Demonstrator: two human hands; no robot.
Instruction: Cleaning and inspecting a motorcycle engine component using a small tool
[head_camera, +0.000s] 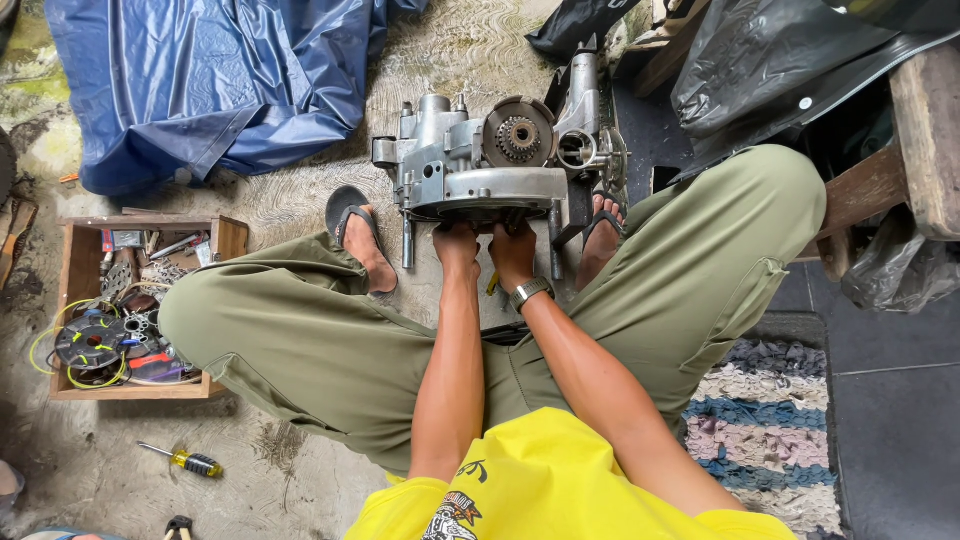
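Between my feet on the concrete floor (300, 480), a grey metal engine (480, 165) is lying with its round toothed gear (518, 133) facing up. I am sitting low with my knees spread in green trousers (300, 330), and both arms are reaching straight down to the engine's near edge. My left hand (457, 243) is pressing on that near edge, fingers curled together on the metal rim; whether it is truly clamped on the rim I cannot tell, since the fingertips are hiding under the casing. My right hand (514, 250), with a wristwatch (530, 292) on it, is sitting just beside the left, touching the same edge, fingers bunched the same way. My sandalled feet are resting on either side, left foot (362, 245) near the engine's left bolt, right foot (603, 225) close to its right side. Off to my left a wooden box (75, 290) is holding tools, a spool with yellow wire and small parts. A yellow-handled screwdriver (185, 460) is lying on the floor below the box. A blue tarp (200, 80) is bunching up beyond the box, black plastic bags (780, 70) are sitting to the right, and a woven rug (775, 430) is lying under my right leg.
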